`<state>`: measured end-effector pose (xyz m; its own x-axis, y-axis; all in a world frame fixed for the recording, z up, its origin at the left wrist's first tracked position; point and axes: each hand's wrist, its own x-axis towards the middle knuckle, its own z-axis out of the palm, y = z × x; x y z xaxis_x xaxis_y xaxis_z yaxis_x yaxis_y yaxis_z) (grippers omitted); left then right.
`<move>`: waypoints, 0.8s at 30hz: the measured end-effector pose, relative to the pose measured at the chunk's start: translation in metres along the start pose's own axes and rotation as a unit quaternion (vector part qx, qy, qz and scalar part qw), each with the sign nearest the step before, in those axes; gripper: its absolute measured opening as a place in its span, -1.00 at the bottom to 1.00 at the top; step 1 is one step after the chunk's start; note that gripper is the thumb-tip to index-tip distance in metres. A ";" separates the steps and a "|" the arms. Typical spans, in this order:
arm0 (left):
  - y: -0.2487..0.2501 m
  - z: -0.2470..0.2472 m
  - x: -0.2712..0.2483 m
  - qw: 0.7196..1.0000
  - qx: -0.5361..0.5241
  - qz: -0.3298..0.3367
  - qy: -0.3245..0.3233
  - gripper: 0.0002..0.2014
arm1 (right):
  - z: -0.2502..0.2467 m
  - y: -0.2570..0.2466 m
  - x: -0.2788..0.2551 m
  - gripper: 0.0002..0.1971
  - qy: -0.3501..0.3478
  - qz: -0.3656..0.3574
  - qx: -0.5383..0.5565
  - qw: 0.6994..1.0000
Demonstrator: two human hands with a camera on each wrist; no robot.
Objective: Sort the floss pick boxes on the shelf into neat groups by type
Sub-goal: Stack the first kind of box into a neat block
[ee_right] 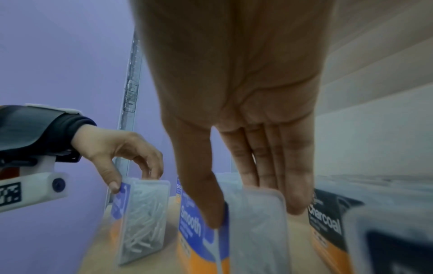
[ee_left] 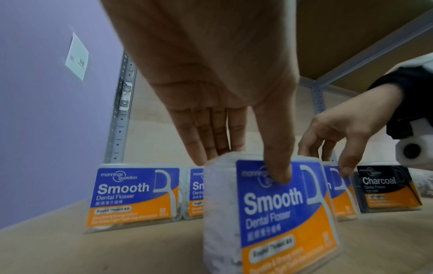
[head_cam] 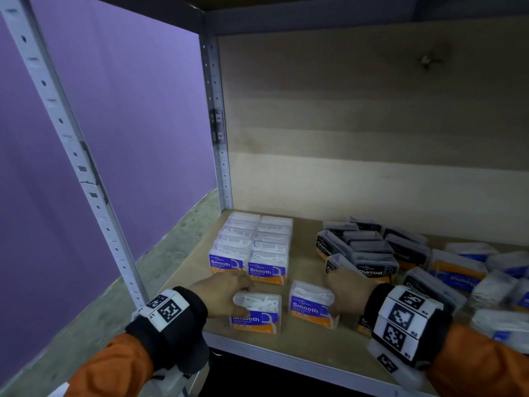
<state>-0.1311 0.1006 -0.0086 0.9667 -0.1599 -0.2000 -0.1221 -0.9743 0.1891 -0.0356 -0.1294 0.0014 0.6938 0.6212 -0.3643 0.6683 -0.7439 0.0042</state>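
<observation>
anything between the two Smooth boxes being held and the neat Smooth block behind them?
Nothing but bare shelf board. The head view shows a clear strip between the left-hand box, the right-hand box and the Smooth block.

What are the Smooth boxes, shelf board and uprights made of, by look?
Smooth boxes: likely clear rigid plastic, since white picks show through, with a glossy printed label. Shelf board: looks like matte pale wood or fibreboard; grain unclear. Upright: apparently pale painted metal, punched with holes. Both hands grip boxes.
</observation>
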 end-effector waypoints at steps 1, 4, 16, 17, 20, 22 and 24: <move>-0.001 0.000 0.000 1.000 0.001 0.000 0.001 -0.56 | 0.000 0.000 0.000 -0.60 0.004 0.000 0.006 1.000; -0.006 -0.001 -0.003 1.000 0.003 -0.006 0.006 -0.58 | -0.002 -0.003 0.000 -0.74 -0.004 -0.002 0.024 1.000; -0.038 -0.004 -0.010 0.997 0.010 -0.068 0.041 -0.46 | -0.004 -0.032 0.022 -0.66 0.060 -0.056 0.038 0.996; -0.041 -0.004 -0.009 0.996 0.012 -0.072 0.045 -0.47 | -0.005 -0.036 0.024 -0.77 0.056 -0.054 0.037 0.996; -0.049 -0.004 -0.009 0.995 0.010 -0.084 0.055 -0.48 | -0.006 -0.045 0.029 -0.66 0.069 -0.061 0.036 0.995; -0.055 -0.005 -0.009 0.993 0.004 -0.098 0.060 -0.47 | -0.006 -0.049 0.032 -0.60 0.082 -0.062 0.037 0.994; -0.060 -0.006 -0.009 0.992 0.002 -0.111 0.063 -0.47 | -0.007 -0.052 0.035 -0.56 0.092 -0.057 0.036 0.994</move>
<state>-0.1308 0.1610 -0.0127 0.9903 0.0799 -0.1135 0.0965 -0.9840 0.1494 -0.0445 -0.0675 -0.0053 0.6558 0.7324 -0.1830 0.7295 -0.6772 -0.0963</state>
